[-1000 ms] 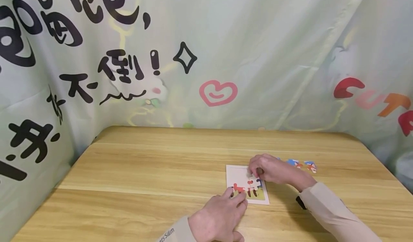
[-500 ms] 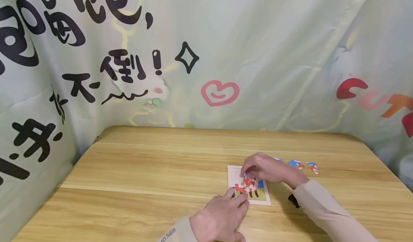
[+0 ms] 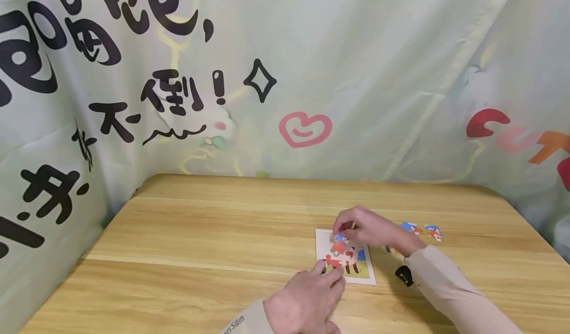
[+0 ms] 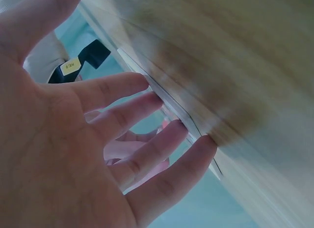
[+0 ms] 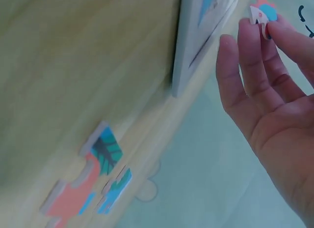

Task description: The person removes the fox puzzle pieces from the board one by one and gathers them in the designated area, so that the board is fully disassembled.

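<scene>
My left hand (image 3: pixel 305 299) rests with its fingers stretched out on the near-left edge of a white-bordered jigsaw puzzle board (image 3: pixel 323 245). In the left wrist view, the fingertips touch the board's edge (image 4: pixel 169 98). My right hand (image 3: pixel 369 230) pinches a puzzle piece (image 5: pixel 265 14) between thumb and fingers over the upper part of the board. That piece shows red, blue and white in the right wrist view. Fitted pieces with dark legs on yellow-green ground (image 3: pixel 352 268) fill the board's lower part. The right fingers partly cover the board's top edge.
Loose puzzle pieces (image 3: pixel 433 232) lie on the wooden table (image 3: pixel 200 235) to the right of the board, some behind the right forearm. A black device (image 3: pixel 404 275) sits under the right wrist. A printed curtain (image 3: pixel 356 76) hangs behind the table.
My right hand has shifted left across the upper part of the board, and the held piece's red and blue face has come into sight. The left hand stays on the board.
</scene>
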Demonstrator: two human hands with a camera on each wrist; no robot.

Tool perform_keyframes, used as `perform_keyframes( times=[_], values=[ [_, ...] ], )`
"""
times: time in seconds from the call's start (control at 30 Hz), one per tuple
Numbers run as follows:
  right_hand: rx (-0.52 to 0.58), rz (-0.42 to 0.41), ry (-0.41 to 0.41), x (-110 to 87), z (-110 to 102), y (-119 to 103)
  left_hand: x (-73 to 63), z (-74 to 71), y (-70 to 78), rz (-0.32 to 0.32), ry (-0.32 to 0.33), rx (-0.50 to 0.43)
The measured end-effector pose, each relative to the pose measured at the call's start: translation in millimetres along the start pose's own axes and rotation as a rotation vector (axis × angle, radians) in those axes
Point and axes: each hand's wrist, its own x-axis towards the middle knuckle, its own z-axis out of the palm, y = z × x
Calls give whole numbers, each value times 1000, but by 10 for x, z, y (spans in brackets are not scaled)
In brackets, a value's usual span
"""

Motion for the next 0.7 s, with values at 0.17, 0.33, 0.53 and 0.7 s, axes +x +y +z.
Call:
perform_keyframes(
  times=[0.17,0.33,0.53,0.7],
  values=[
    [-12,14,3,-46,-63,5,5,10,13,-12,13,-10],
    [13,56,5,-108,-138,-14,9,15,18,-16,8,-10],
    [9,60,21,-217,-228,2,8,18,21,-17,7,-7],
    [31,47,34,-341,-279,48,8,17,24,-16,10,-7]
  ],
)
